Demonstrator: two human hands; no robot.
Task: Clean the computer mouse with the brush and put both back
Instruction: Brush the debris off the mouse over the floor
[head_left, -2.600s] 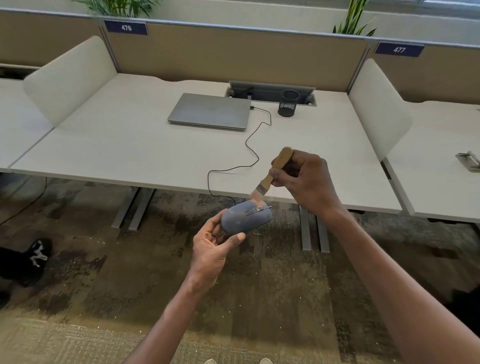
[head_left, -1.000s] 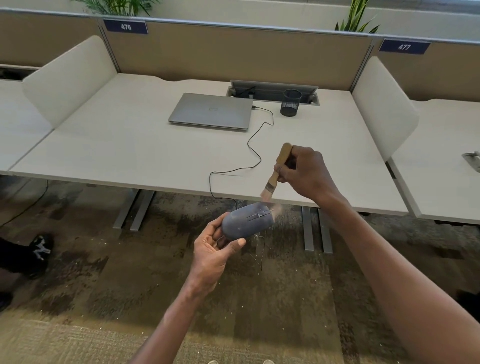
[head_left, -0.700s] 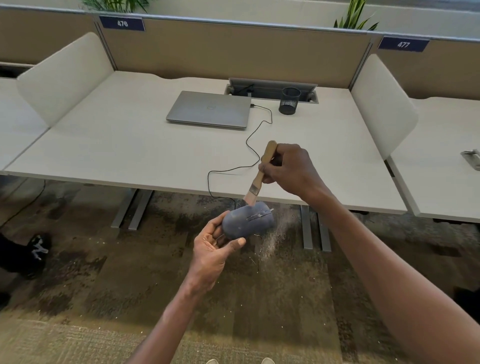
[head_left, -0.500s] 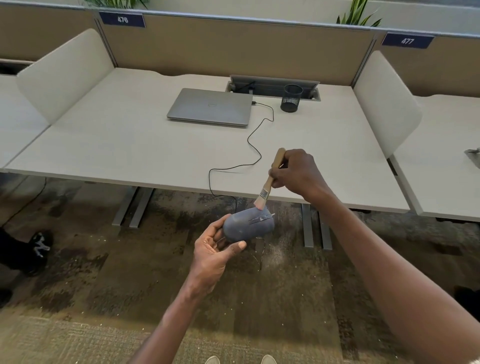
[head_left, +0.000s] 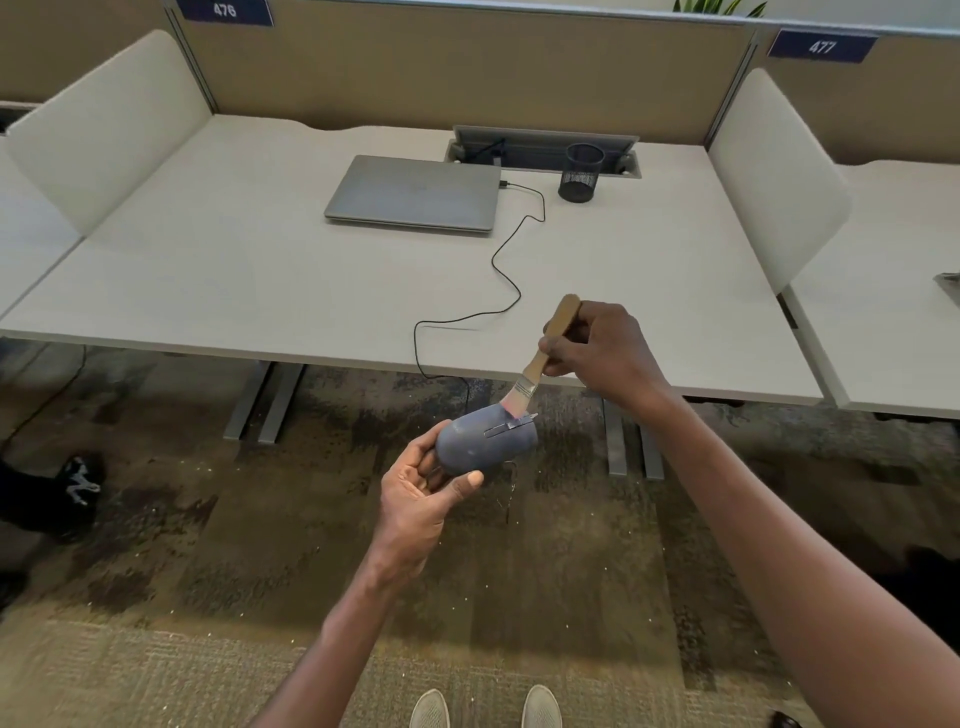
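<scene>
Wooden-handled paintbrush, pinched in right hand, now back down with bristles touching blue-grey oval computer mouse cupped in left hand; cleaning ongoing.

one mouse, one brush, one laptop, one pen cup

Desk, shut laptop, mesh cup, cable
</scene>
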